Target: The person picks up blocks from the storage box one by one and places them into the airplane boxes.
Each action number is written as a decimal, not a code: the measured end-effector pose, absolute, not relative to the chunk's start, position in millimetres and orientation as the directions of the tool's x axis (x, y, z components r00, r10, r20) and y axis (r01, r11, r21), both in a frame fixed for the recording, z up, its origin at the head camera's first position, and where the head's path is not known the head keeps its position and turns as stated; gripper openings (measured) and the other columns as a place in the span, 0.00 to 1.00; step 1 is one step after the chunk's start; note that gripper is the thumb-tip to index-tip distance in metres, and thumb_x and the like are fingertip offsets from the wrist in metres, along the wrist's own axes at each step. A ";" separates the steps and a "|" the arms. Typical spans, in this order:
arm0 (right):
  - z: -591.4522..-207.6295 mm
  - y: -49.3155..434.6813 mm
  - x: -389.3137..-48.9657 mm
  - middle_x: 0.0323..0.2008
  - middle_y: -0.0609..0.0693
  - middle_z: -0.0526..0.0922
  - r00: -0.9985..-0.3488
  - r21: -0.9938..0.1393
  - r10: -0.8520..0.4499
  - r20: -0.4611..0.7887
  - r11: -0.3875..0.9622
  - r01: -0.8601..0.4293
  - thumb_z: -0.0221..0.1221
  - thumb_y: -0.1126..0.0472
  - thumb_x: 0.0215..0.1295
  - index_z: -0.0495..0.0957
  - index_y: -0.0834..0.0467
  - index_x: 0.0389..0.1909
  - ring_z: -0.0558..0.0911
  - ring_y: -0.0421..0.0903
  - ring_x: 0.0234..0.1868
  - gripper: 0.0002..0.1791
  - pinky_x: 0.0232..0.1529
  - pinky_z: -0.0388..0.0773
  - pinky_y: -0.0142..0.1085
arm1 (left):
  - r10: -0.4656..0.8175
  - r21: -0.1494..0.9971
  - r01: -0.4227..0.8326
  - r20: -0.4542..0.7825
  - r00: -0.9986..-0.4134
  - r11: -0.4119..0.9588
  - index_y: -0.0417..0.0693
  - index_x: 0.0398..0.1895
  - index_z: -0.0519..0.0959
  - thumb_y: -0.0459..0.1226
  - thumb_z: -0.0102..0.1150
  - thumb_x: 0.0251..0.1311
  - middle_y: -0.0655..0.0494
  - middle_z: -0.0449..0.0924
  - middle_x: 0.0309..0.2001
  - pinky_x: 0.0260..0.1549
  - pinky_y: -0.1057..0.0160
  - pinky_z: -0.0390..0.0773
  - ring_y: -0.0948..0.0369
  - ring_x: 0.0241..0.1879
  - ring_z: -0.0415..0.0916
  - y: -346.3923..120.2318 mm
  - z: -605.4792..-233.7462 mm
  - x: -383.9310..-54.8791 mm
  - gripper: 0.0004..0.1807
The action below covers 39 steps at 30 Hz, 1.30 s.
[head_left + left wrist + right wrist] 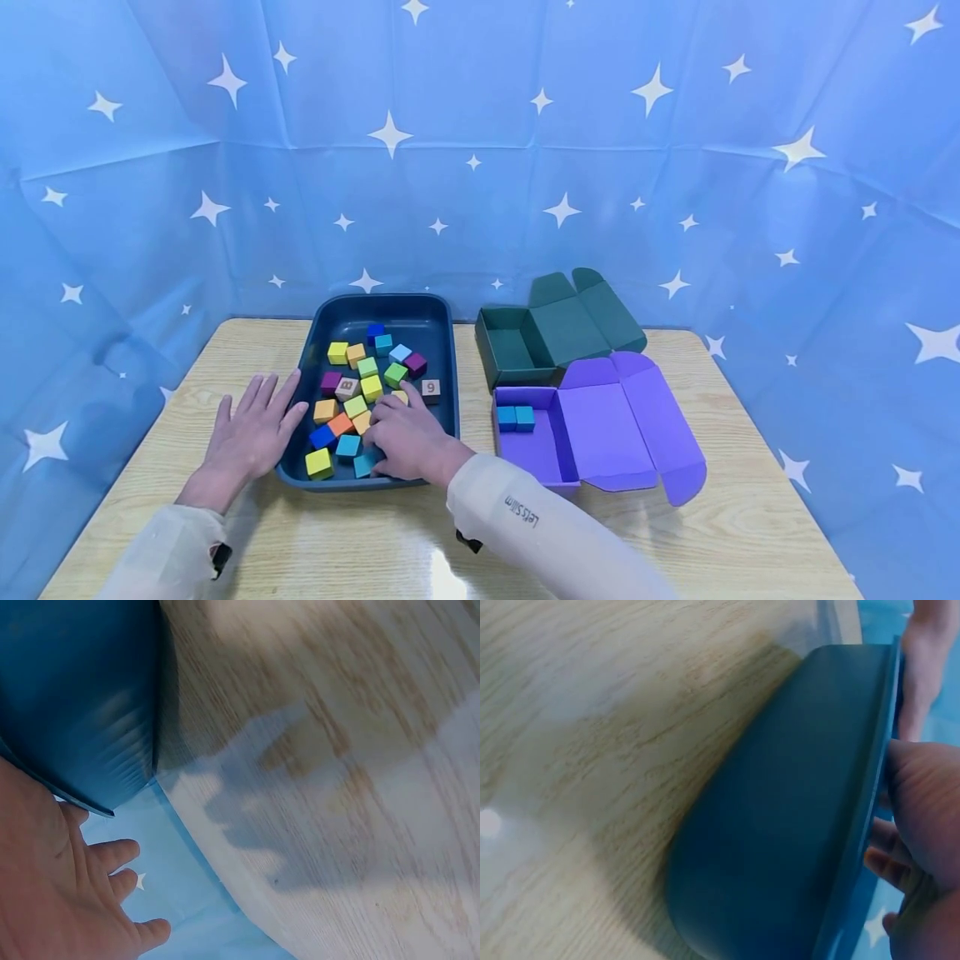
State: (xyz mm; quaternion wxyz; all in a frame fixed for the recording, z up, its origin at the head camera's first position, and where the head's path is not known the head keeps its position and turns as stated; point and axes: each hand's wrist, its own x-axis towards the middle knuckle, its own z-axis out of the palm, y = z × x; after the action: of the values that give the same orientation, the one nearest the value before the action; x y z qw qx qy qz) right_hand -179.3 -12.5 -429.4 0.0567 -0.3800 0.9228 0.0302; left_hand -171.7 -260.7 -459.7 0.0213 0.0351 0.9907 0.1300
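Note:
A dark blue tray point(442, 308) holds many coloured cubes. My left hand point(251, 429) lies at the tray's left rim with its fingers spread, holding nothing; in the left wrist view the hand point(60, 877) touches the rim. Over the tray's front right part, my right hand point(408, 437) reaches down among the cubes. Its thumb and index finger are beside a teal cube point(364, 464); whether they pinch it is hidden. A second teal cube point(348, 447) and a yellow cube point(319, 464) lie to the left. The right wrist view shows the right hand point(922, 847) past the rim.
Right of the tray stands an open purple box point(534, 454) with two teal cubes point(516, 418) at its back left. Behind it is an open dark green box point(517, 367). Both lids fold out to the right over the wooden table point(735, 533). A starred blue curtain point(480, 192) hangs behind.

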 end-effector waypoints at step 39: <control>-419.9 -8.1 -192.4 0.60 0.36 0.75 -0.682 0.004 -0.718 -0.141 0.688 -0.726 0.65 0.40 0.58 0.85 0.36 0.45 0.63 0.40 0.69 0.15 0.78 0.40 0.54 | 0.059 0.273 0.041 -0.055 -0.997 0.961 0.58 0.79 0.38 0.64 0.22 0.71 0.30 0.44 0.75 0.66 0.25 0.31 0.34 0.75 0.36 -258.4 -460.1 -170.5 0.40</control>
State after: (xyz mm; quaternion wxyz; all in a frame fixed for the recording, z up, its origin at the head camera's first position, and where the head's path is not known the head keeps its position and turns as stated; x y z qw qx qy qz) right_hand -192.4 -8.1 -419.9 0.0641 -0.3937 0.9165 0.0297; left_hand -170.5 -258.4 -460.1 0.0313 0.0253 0.9897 0.1371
